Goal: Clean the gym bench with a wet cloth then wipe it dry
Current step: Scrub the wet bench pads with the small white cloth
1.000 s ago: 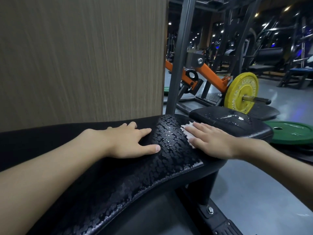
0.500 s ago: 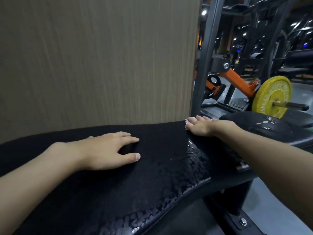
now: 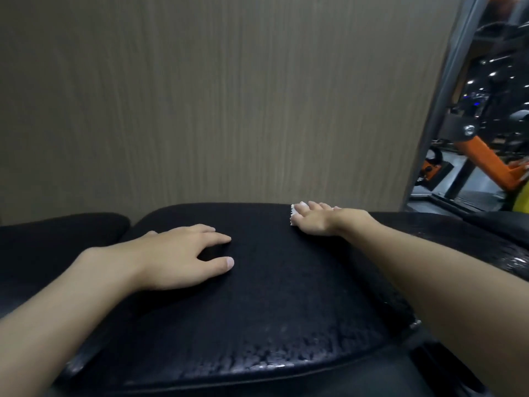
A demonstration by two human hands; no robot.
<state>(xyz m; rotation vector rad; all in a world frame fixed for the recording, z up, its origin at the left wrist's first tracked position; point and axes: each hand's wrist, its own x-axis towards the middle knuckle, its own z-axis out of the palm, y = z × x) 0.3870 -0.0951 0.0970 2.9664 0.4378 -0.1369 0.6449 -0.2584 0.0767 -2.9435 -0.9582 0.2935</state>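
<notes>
Flat-fingered right hand (image 3: pixel 315 222) should press the white cloth (image 3: pixel 292 216) evenly across the black padded surface (image 3: pixel 272 296) (left hand (image 3: pixel 177 256) rests flat).

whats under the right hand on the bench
A white cloth, pressed flat on the black bench pad. Only its jagged edge shows beyond the fingertips of the right hand; the hand covers the rest, so its size and folding cannot be seen.
</notes>
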